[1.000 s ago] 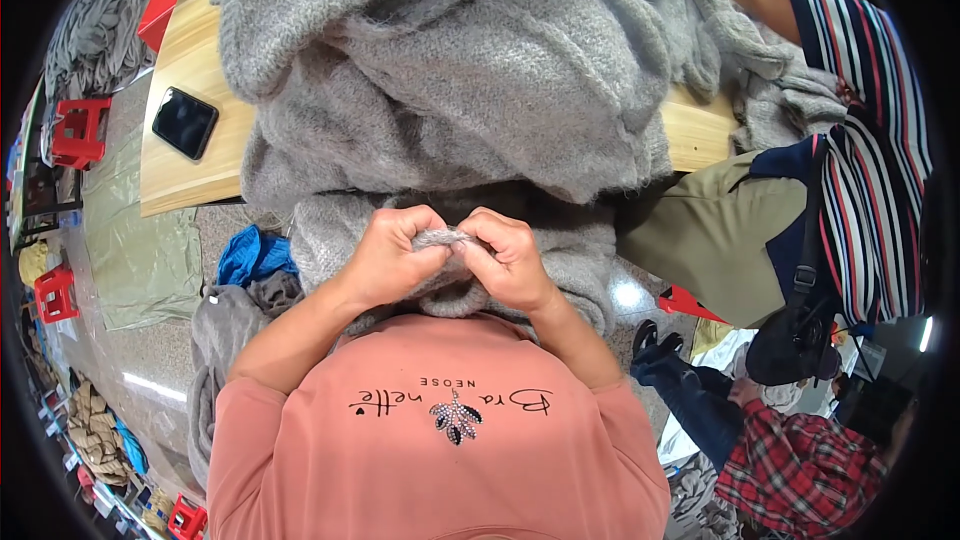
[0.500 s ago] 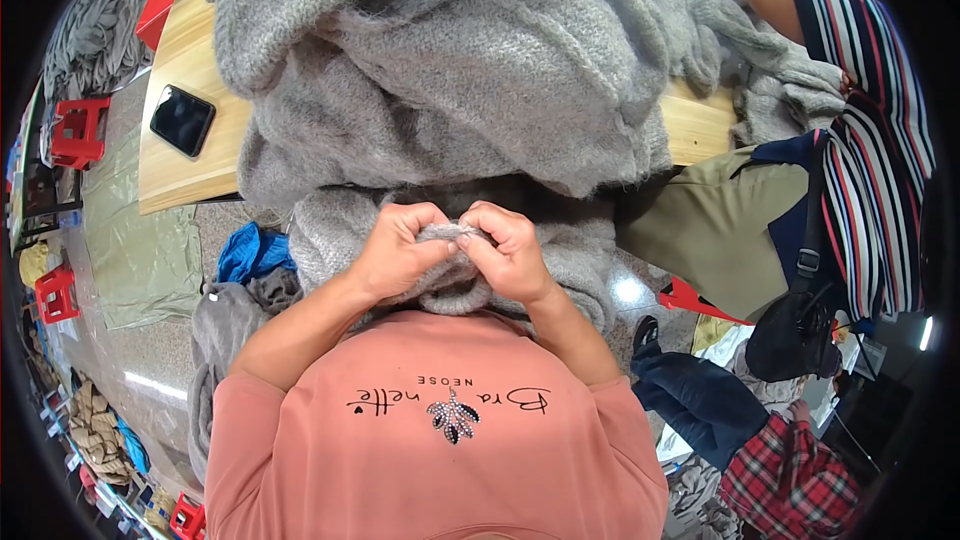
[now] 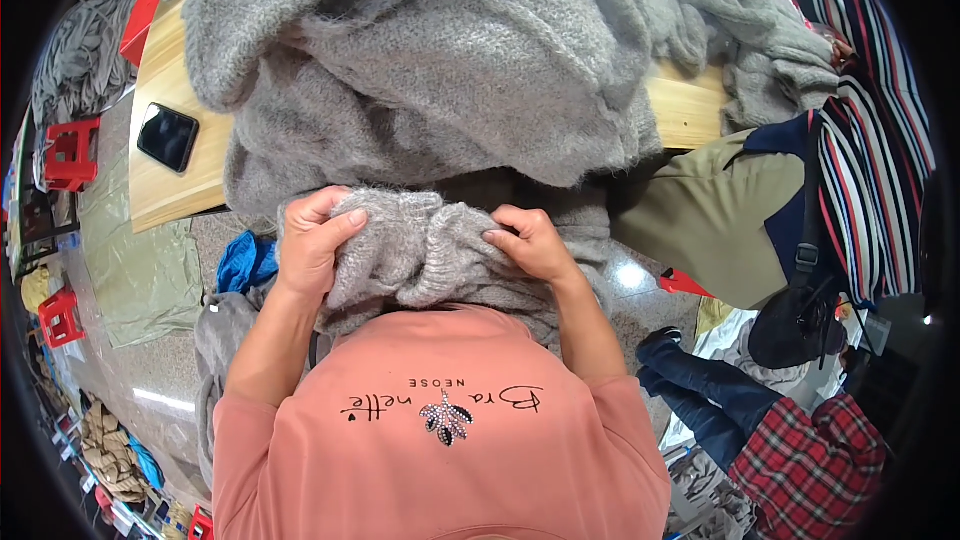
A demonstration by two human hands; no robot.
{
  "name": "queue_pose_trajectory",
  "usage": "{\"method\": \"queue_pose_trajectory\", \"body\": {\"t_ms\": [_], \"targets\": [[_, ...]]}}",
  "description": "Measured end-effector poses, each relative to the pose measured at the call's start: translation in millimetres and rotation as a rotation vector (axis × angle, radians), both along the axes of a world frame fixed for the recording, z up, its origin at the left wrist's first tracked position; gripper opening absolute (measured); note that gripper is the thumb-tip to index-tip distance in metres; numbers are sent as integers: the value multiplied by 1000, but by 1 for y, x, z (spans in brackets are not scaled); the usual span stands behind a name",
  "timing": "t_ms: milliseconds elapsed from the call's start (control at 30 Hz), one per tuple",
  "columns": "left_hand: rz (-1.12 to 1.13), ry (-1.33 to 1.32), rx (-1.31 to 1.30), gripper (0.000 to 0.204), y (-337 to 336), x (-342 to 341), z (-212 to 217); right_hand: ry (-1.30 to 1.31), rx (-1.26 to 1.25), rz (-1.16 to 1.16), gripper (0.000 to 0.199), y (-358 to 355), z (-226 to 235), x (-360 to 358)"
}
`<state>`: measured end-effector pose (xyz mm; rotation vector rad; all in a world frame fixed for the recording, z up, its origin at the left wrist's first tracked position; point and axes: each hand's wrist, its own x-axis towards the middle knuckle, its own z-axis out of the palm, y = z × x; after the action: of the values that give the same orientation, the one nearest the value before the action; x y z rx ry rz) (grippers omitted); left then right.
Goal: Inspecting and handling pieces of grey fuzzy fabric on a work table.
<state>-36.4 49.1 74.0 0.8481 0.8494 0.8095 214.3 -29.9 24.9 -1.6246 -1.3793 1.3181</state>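
A grey fuzzy knit garment [image 3: 395, 240] lies bunched across my lap, close to the table edge. My left hand [image 3: 315, 240] grips its left part, thumb on top and fingers underneath. At its right side my right hand [image 3: 532, 243] pinches the knit between thumb and fingers. Between them runs a ribbed band [image 3: 445, 255], folded and gathered. Just beyond both hands, a large heap of the same grey knitwear [image 3: 470, 70] covers most of the table and hangs over its near edge.
A black phone [image 3: 168, 137] lies on the wooden table [image 3: 205, 180] at left. Blue cloth [image 3: 245, 260] is below it. Red stools [image 3: 70, 155] stand on the left. At right, a person in a striped top [image 3: 865, 140] is beside the table; another in a plaid shirt [image 3: 810, 465] is farther off.
My hands were close together, pinching an edge of the knit. They have moved apart, left hand leftward and right hand rightward, and the ribbed band now shows between them.
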Motion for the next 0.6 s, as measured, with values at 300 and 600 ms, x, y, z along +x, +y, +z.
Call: {"method": "queue_pose_trajectory", "body": {"t_ms": [300, 600], "targets": [[86, -207, -136, 10, 12, 4, 14, -198, 217, 228, 13, -16, 17, 20], [152, -285, -176, 9, 13, -6, 19, -233, 493, -80, 29, -26, 37, 13]]}}
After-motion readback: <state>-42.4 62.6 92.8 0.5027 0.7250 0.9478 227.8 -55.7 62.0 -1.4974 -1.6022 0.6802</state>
